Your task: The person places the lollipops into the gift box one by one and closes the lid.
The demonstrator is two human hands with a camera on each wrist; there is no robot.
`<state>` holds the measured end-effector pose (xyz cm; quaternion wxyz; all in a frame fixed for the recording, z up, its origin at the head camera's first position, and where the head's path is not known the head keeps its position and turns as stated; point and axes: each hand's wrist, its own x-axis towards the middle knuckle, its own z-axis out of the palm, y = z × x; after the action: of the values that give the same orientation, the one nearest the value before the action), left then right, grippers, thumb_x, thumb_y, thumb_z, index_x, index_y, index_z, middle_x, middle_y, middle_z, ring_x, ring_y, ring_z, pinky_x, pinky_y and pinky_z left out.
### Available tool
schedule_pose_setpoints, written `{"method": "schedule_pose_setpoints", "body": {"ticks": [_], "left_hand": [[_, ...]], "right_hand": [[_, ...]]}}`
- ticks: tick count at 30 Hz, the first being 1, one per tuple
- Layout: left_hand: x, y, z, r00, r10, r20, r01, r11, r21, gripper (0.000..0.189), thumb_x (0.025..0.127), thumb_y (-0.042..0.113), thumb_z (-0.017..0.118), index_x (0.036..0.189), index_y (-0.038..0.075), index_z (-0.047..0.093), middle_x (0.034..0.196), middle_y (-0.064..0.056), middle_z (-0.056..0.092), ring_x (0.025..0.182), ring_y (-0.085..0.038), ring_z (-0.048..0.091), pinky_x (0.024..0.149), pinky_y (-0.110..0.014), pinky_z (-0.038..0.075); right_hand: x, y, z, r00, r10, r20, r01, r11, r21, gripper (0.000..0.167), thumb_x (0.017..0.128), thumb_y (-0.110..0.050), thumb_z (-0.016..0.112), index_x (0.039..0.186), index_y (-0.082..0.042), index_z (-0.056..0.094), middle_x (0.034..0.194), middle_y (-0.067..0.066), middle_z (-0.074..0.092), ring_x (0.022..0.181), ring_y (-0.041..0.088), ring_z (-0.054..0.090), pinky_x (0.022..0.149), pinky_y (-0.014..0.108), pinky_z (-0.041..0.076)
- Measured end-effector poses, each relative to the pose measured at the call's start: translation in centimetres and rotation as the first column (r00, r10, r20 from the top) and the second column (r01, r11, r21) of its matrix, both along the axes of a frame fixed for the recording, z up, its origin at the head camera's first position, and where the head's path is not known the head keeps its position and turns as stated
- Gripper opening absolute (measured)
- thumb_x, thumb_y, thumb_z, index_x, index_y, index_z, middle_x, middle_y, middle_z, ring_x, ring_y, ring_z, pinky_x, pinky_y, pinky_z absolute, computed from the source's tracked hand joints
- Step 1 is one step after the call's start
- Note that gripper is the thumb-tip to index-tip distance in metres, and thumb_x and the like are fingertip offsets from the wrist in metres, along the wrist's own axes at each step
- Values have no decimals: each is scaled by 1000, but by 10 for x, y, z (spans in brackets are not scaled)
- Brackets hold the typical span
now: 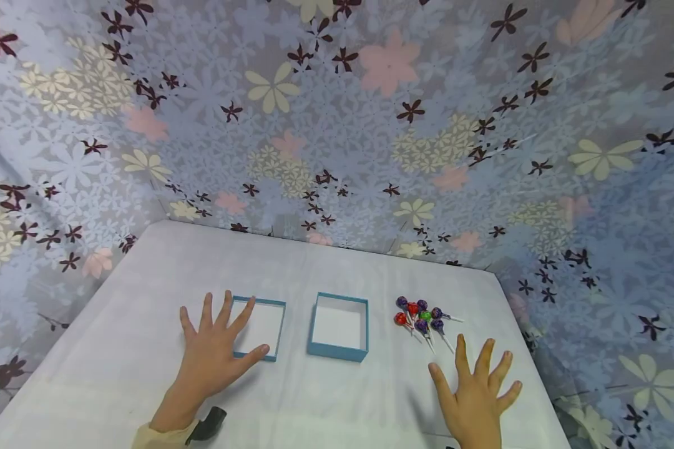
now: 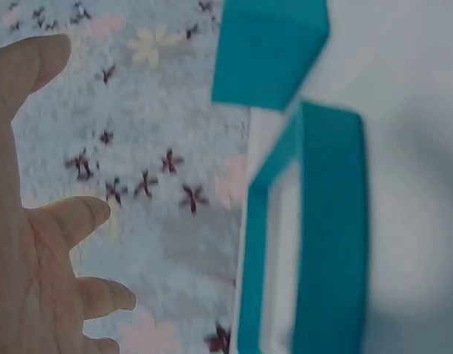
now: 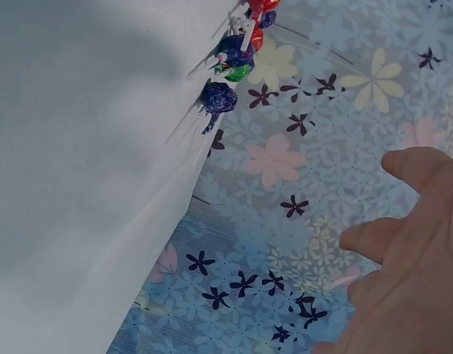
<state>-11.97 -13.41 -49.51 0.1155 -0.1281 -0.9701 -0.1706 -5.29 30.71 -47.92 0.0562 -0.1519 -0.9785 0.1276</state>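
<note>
We hold nothing in either hand: the left hand [image 1: 216, 352] and the right hand [image 1: 474, 399] both have their fingers spread apart, held over the white table covering [image 1: 292, 405]. The lollipops [image 1: 421, 325] lie in a loose cluster right of the deeper box [image 1: 337, 354], just beyond our right fingertips and a little to their left. Our left hand covers part of the shallow tray [image 1: 281, 330] in the head view, while the left wrist view shows it apart from the blue pieces.

As we judge it, the lollipops are the likeliest trouble: their sticks cross and their heads crowd together, so pinching one could drag or roll its neighbours. The slick-looking wrappers could slip under a light hold, and a stick longer than the box's opening could catch on a wall. The box looks light, so a knock from the side could shift it, and a low sweep of our left hand could push the tray.

Both blue pieces are square with thin, straight walls and white insides, probably card; the box's walls stand higher. The lollipop heads are round and shiny in purple, red and green wrappers, on thin white sticks. The covering looks smooth and matte with faint creases, and behind it hangs floral fabric [image 1: 326, 156], printed with flat petals.
</note>
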Motion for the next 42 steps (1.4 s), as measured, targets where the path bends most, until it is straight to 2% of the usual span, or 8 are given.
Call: {"method": "schedule_pose_setpoints", "body": {"ticks": [5, 9, 14, 18, 25, 29, 36, 42], "left_hand": [[-21, 26, 7, 992, -118, -34, 119, 992, 36, 93, 80, 79, 59, 157, 31, 36, 161, -22, 30, 149, -54, 12, 108, -82, 2], [-42, 49, 8, 976, -217, -4, 217, 973, 76, 100, 75, 82, 61, 158, 33, 34, 162, -18, 31, 150, -50, 14, 110, -80, 7], [-66, 71, 2, 951, -295, 92, 283, 952, 117, 126, 64, 86, 68, 162, 27, 17, 164, -10, 29, 152, -44, 14, 116, -73, 7], [-77, 83, -5, 928, -332, 166, 305, 937, 169, 147, 54, 82, 79, 163, 21, 2, 162, -8, 33, 152, -43, 15, 118, -70, 5], [-78, 95, -13, 910, -368, 191, 320, 916, 242, 156, 49, 75, 87, 161, 28, -11, 158, -10, 40, 151, -40, 19, 119, -69, 6], [-75, 99, -17, 906, -366, 213, 311, 916, 254, 158, 48, 73, 88, 161, 27, -13, 156, -10, 43, 151, -39, 21, 119, -67, 7], [-69, 102, -19, 904, -382, 194, 338, 914, 222, 157, 49, 70, 90, 162, 21, -7, 161, -12, 34, 150, -37, 23, 120, -65, 9], [-60, 102, -25, 912, -374, 169, 336, 917, 215, 153, 55, 67, 89, 162, 16, -7, 157, -15, 37, 146, -39, 29, 119, -64, 18]], "right_hand": [[-3, 2, 2, 1000, 2, -10, -2, 1000, -30, 86, 98, -68, 40, 162, -14, 18, 163, 29, -8, 144, 45, -33, 104, 79, -21], [-7, 3, 2, 1000, 14, -21, -15, 997, -73, 82, 100, -65, 39, 162, -15, 19, 164, 30, 1, 146, 43, -32, 104, 78, -22], [-14, 1, 0, 997, 48, -65, -55, 992, -112, 78, 101, -62, 41, 160, -12, 26, 163, 30, 15, 149, 43, -24, 105, 77, -21], [-19, -2, -2, 995, 53, -84, -65, 989, -137, 77, 100, -60, 46, 157, -10, 34, 161, 29, 24, 152, 45, -15, 107, 76, -20], [-34, -2, -7, 984, 107, -145, -128, 981, -149, 71, 97, -55, 57, 150, -7, 47, 156, 26, 37, 152, 49, 2, 108, 78, -14], [-48, -3, -10, 971, 145, -190, -170, 978, -124, 65, 97, -48, 63, 145, -5, 53, 152, 24, 44, 150, 50, 11, 108, 78, -10], [-74, -9, -16, 956, 167, -242, -186, 981, -57, 51, 93, -31, 72, 134, -1, 63, 137, 23, 58, 141, 47, 33, 110, 76, -10], [-91, -19, -28, 959, 153, -238, -160, 987, -8, 44, 88, -27, 77, 123, -1, 70, 125, 21, 66, 126, 42, 46, 110, 74, 1]]}}
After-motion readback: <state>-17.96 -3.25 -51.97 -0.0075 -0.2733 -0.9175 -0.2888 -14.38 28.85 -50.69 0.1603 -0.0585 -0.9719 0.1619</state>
